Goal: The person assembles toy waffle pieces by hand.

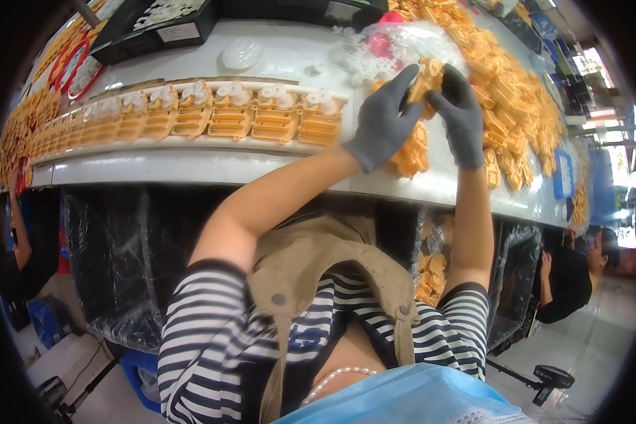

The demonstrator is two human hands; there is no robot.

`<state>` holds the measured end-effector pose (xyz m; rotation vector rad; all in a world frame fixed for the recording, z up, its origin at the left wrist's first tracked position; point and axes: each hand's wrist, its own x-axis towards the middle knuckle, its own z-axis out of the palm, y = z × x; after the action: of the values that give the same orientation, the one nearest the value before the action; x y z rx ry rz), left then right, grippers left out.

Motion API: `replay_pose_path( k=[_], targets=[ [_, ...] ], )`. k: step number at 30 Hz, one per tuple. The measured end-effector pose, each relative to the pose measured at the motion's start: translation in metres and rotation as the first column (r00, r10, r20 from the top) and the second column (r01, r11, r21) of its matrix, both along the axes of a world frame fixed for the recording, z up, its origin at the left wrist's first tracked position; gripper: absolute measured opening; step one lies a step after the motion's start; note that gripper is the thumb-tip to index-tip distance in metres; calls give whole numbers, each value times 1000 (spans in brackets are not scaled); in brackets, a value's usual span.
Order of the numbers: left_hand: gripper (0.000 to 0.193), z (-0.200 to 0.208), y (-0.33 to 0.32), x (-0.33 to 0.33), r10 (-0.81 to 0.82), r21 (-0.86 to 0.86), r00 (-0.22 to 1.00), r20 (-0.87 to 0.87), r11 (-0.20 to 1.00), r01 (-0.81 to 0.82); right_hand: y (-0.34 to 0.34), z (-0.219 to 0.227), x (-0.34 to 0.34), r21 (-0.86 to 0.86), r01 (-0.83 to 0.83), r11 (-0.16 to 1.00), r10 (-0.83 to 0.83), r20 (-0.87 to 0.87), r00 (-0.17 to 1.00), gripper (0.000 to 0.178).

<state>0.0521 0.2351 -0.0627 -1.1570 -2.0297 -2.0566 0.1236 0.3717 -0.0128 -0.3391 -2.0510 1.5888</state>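
My left hand (386, 119) and my right hand (460, 116), both in grey gloves, are raised together over the right part of the white table. Between their fingertips they hold one yellow-orange plastic part (427, 79), with a pale bit at its upper end. Under and beside my left hand lie more orange plastic parts (410, 155). A clear plastic bag (431, 42) with small white pieces (374, 56) beside it lies just beyond my hands. To the left, a long row of orange parts (232, 116) stands side by side, each topped by a whitish translucent piece (233, 92).
A large heap of orange parts (509, 106) covers the right side of the table. Black bins (155, 35) stand at the back. Below the edge are plastic-lined boxes (109, 261). One person (576, 275) is at the far right, another person's arm (20, 226) at the far left.
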Motion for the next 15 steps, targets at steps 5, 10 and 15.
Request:
replay_pose_path(
  k=[5,10,15],
  targets=[
    [46,5,-78,7,-304,338,882,361,924,180,-43,-3,14,-172,-85,981,97,61,993,57],
    [40,-3,-128,13,-378,320,798,470,915,245,-90,-14,7,-314,-130,940,234,319,918,61],
    [40,-7,-160,-14,-527,290,719,452,850,441,-117,-7,0,-259,-132,957,207,285,936,61]
  ],
)
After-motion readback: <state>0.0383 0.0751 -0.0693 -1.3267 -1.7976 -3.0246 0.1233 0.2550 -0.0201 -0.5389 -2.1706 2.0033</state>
